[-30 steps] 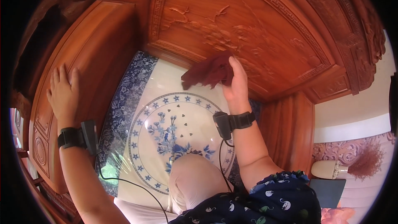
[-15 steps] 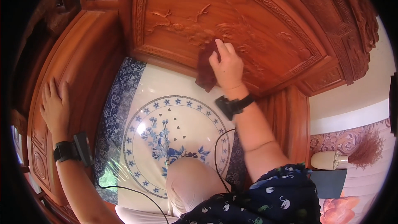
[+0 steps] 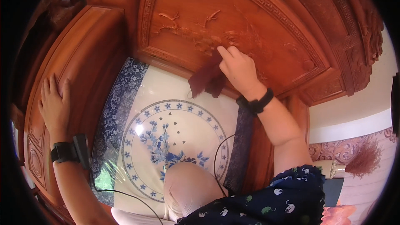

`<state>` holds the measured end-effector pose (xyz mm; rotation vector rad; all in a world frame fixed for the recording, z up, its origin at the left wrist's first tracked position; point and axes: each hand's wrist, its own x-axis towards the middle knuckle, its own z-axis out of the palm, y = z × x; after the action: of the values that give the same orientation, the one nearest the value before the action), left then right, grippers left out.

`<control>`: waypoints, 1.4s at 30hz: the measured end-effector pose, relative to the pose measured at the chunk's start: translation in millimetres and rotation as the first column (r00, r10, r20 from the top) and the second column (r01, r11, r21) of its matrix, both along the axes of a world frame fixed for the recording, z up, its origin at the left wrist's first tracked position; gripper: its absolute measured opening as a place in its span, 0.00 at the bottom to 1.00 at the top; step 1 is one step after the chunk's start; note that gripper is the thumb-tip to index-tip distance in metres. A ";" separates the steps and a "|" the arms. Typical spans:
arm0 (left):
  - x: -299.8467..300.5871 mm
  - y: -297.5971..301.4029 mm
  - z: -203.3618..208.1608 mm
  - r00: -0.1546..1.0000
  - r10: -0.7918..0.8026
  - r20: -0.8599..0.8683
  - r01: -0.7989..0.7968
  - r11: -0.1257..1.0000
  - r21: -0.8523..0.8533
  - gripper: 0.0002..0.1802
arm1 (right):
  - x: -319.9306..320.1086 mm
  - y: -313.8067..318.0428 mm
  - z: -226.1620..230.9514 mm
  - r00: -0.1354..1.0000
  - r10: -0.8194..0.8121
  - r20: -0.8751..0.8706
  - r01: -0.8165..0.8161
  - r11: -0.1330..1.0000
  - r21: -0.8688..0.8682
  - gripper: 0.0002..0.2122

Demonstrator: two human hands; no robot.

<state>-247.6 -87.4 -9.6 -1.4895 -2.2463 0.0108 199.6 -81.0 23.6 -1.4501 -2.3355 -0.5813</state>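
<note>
A dark maroon cloth (image 3: 205, 76) hangs from the fingers of my right hand (image 3: 240, 68), which are closed on it. The hand is up against the carved wooden backrest panel (image 3: 187, 0), over the lower middle of its raised relief. Below the hand, the cloth's loose end drapes over the panel's bottom edge. At the left, my left hand (image 3: 55, 106) lies flat with fingers stretched on the broad wooden armrest (image 3: 79, 58), holding nothing. Both wrists wear a black strap with a small device.
The seat carries a glossy cover (image 3: 166, 81) with a blue flower print and a patterned blue border. A thin black cable (image 3: 125, 193) runs across it near my knee. To the right, a pale vase (image 3: 326, 168) with dried reddish sprigs lies sideways in the picture.
My right hand has shifted slightly right and down, with its fingers now pinched together and the cloth stretched out to their left. My left hand stays on the armrest.
</note>
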 end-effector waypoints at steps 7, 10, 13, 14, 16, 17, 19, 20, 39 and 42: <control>-3.2 2.8 -0.4 0.999 -0.002 -0.035 0.002 1.000 -0.001 0.34 | 6.3 0.1 0.4 0.999 -0.021 -0.034 0.022 0.999 0.050 0.15; -0.3 3.7 -1.9 0.999 0.002 -0.037 -0.002 1.000 0.001 0.34 | 8.7 4.6 18.0 0.999 0.004 0.042 -0.004 1.000 -0.008 0.15; -5.2 2.8 -6.8 0.999 -0.014 -0.040 0.015 1.000 0.004 0.34 | 12.0 17.1 33.0 0.929 0.093 0.358 -0.036 0.986 -0.163 0.11; -5.8 1.8 -6.2 0.999 -0.008 -0.047 0.008 1.000 -0.003 0.34 | 10.7 24.1 39.2 0.930 0.090 0.357 -0.032 0.986 -0.166 0.11; -7.4 0.2 -5.3 0.999 0.002 -0.042 -0.003 1.000 -0.011 0.34 | -0.7 36.9 52.7 0.788 0.200 0.583 -0.048 0.963 -0.265 0.07; -8.0 -0.1 -4.3 0.999 0.000 -0.040 -0.001 1.000 -0.018 0.35 | -14.8 33.8 63.7 0.742 0.201 0.639 0.004 0.953 -0.303 0.04; -8.0 -2.0 1.1 0.999 0.020 -0.027 -0.021 1.000 -0.024 0.35 | -18.3 36.1 64.6 0.775 0.167 0.609 0.061 0.940 -0.335 0.04; -0.7 0.2 3.6 1.000 0.008 -0.019 -0.008 1.000 -0.024 0.35 | -13.4 39.0 63.7 0.807 0.116 0.580 0.132 0.921 -0.367 0.04; 2.0 -2.4 5.4 0.999 -0.021 0.043 0.019 0.999 0.026 0.34 | 7.9 -12.4 47.3 0.922 -0.030 0.386 0.203 0.887 -0.415 0.10; 2.1 -2.8 5.7 1.000 0.010 0.021 -0.010 1.000 0.008 0.34 | 16.8 -36.9 19.7 0.978 -0.075 0.194 0.142 0.922 -0.361 0.12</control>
<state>-245.5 -90.1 -3.9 -1.4806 -2.2678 -0.0117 216.4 -118.0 43.3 -1.7681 -2.6259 -0.3106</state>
